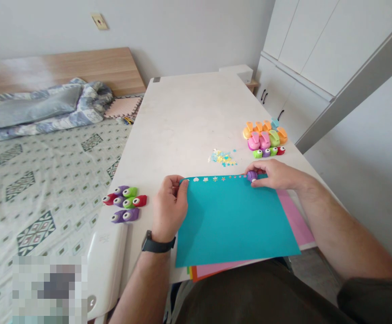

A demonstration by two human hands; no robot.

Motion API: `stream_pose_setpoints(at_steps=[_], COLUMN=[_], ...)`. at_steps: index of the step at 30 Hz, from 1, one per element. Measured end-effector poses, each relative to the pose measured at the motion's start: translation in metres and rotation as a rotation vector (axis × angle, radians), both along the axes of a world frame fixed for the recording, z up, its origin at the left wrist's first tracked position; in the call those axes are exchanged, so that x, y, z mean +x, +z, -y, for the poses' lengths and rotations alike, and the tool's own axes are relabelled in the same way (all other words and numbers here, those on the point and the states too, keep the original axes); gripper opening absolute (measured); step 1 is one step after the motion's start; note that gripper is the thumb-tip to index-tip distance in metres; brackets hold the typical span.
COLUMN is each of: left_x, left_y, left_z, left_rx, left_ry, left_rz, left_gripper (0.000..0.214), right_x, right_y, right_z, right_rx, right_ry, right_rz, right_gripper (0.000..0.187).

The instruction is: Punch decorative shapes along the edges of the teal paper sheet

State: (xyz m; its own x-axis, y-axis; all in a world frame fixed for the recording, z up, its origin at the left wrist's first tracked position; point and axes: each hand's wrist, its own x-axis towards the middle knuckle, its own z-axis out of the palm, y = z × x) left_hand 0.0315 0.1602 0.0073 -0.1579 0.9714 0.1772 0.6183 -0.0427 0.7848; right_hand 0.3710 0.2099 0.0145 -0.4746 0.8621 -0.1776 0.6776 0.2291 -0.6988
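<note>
The left hand [170, 207] pinches the top edge of a big teal paper sheet [232, 220]. The right hand [272, 174] has its fingers pressed together, pinching a small purple plastic punch [252, 176] on that edge, next to a row of tiny cut shapes [212, 179]. The paper lies on a long white table [189, 121], beside a green patterned bed [40, 189]
</note>
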Motion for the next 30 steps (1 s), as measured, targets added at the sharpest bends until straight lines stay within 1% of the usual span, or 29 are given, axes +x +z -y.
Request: stream_pose_setpoints(at_steps=[14,30], left_x=[0.0,0.0015], left_y=[0.0001,0.0016], left_z=[0.0004,0.0007], left_rx=[-0.003,0.001], left_ry=[-0.008,-0.013], left_rz=[0.025,0.021], left_gripper=[0.023,0.021], right_x=[-0.0008,-0.0032], right_y=[-0.0034,-0.0035], right_z=[-0.0019,-0.0018], right_rx=[0.033,0.031], right_ry=[-0.026,-0.02], right_rz=[-0.002,0.013], right_gripper=[0.038,0.032])
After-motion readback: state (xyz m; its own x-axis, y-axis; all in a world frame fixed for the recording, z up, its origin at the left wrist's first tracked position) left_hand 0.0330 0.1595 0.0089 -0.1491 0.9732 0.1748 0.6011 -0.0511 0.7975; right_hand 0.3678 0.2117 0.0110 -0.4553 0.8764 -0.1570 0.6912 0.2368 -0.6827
